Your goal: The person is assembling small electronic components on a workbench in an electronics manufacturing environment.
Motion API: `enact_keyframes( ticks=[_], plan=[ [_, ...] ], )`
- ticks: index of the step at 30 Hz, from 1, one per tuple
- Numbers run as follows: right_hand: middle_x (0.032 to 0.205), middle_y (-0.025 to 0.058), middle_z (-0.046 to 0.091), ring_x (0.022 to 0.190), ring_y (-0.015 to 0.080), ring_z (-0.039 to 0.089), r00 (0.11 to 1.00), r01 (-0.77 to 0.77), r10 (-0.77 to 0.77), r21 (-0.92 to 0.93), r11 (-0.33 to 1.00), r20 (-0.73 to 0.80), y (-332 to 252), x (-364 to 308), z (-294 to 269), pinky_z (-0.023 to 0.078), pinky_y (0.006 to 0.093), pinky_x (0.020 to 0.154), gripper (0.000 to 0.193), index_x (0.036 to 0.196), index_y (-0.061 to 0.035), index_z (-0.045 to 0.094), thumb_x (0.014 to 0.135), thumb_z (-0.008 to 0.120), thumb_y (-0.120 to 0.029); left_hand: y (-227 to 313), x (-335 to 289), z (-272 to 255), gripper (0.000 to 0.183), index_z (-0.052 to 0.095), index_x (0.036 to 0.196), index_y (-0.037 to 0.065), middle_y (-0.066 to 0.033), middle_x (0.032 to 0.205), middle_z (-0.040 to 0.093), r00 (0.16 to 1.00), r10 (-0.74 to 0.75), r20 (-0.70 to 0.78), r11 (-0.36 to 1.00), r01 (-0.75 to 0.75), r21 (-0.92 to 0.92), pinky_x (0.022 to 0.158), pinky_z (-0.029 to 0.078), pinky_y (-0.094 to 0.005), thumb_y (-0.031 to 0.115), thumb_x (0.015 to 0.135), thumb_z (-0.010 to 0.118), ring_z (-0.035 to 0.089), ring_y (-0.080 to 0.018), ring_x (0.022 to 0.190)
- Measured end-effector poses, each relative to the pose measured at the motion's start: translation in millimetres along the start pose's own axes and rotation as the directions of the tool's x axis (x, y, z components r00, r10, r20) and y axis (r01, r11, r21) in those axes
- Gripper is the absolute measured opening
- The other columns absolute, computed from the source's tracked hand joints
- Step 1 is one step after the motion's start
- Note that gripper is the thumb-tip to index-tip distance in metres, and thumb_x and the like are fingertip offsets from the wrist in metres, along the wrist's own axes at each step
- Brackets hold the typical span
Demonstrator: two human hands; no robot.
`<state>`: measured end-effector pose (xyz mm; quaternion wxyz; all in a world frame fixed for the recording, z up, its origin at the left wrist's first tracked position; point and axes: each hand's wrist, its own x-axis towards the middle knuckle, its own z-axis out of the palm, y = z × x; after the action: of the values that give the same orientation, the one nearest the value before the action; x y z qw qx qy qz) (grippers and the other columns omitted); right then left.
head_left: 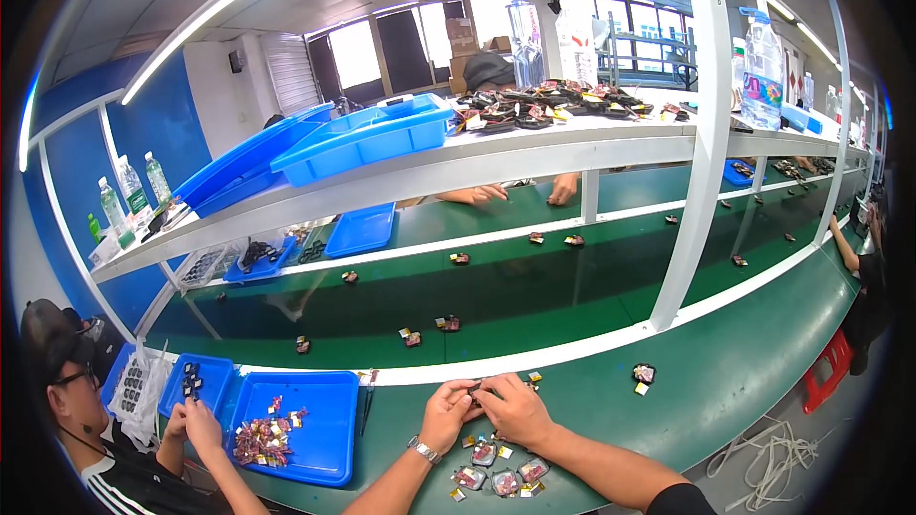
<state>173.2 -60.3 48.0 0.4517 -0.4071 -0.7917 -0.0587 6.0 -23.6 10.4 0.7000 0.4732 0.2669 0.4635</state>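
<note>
At the frame's lower centre, the left hand (445, 418) and right hand (515, 410) both grip one small dark part (474, 398), mostly hidden, likely pinched from two sides for steadiness; loose parts (505, 484) lie just below on the green surface (592, 429), seemingly for easy reach.

The green-topped workbench (596, 410) carries a blue plastic tray (329, 424), a loose cluster of small circuit modules (505, 484) and (farther right) a lone module (644, 374).
</note>
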Motion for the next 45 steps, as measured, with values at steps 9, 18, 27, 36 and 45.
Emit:
enact_keyframes(
  ticks=[9, 18, 27, 36, 45],
  plan=[
    [0.092, 0.0078, 0.06, 0.089, 0.025, 0.058, 1.0, -0.014, 0.014, -0.025, 1.0, -0.013, 0.6, -0.4, 3.7, 0.051, 0.0339, 0.076, 0.018, 0.088, -0.0045, 0.063, 0.071, 0.068, -0.003, 0.1, 0.4, 2.8, 0.023, 0.048, 0.119, 0.001, -0.009, 0.106, 0.062, 1.0, -0.006, -0.021, 1.0, 0.006, 0.017, 0.087, 0.055, -0.0343, 0.001, 0.096, 0.048, 0.063, -0.0182, 0.099],
    [0.094, 0.0089, 0.059, 0.088, 0.0258, 0.058, 0.992, -0.114, 0.118, 0.093, 0.989, -0.044, -0.9, 1.0, 5.5, 0.051, 0.0334, 0.076, 0.017, 0.088, -0.0033, 0.065, 0.072, 0.07, -0.003, -3.3, 0.8, 6.1, 0.023, 0.051, 0.115, 0.0, -0.0113, 0.107, 0.063, 0.994, 0.043, -0.097, 0.996, -0.035, 0.08, 0.08, 0.057, -0.0324, 0.001, 0.092, 0.056, 0.064, -0.0176, 0.095],
    [0.092, 0.0113, 0.061, 0.075, 0.0209, 0.064, 0.887, -0.428, 0.459, 0.457, 0.78, 0.048, 2.9, -2.0, 12.1, 0.054, 0.0299, 0.069, 0.013, 0.092, -0.0006, 0.062, 0.08, 0.066, -0.003, -5.2, 0.0, 8.7, 0.021, 0.054, 0.113, 0.0, -0.0088, 0.105, 0.064, 0.984, 0.095, -0.154, 0.976, -0.062, 0.208, 0.074, 0.054, -0.0254, 0.001, 0.092, 0.056, 0.063, -0.0132, 0.092],
    [0.089, 0.01, 0.061, 0.071, 0.0189, 0.064, 0.887, -0.422, 0.462, 0.438, 0.793, 0.019, 1.8, -2.7, 10.8, 0.053, 0.0293, 0.066, 0.014, 0.091, -0.0016, 0.063, 0.078, 0.067, -0.002, -7.7, 0.6, 6.5, 0.025, 0.054, 0.117, -0.002, -0.0071, 0.107, 0.064, 0.99, 0.108, -0.085, 0.968, -0.086, 0.235, 0.076, 0.052, -0.0243, 0.001, 0.093, 0.054, 0.061, -0.0111, 0.094],
    [0.089, 0.009, 0.062, 0.071, 0.0154, 0.065, 0.838, -0.497, 0.538, 0.531, 0.686, 0.091, 6.4, -1.5, 15.6, 0.053, 0.0273, 0.066, 0.011, 0.089, -0.0006, 0.063, 0.079, 0.067, -0.003, -6.7, -0.4, 6.0, 0.031, 0.049, 0.123, -0.004, -0.0131, 0.114, 0.062, 0.983, 0.174, -0.063, 0.939, -0.146, 0.311, 0.08, 0.054, -0.0284, 0.0, 0.093, 0.053, 0.062, -0.016, 0.099]
  ],
)
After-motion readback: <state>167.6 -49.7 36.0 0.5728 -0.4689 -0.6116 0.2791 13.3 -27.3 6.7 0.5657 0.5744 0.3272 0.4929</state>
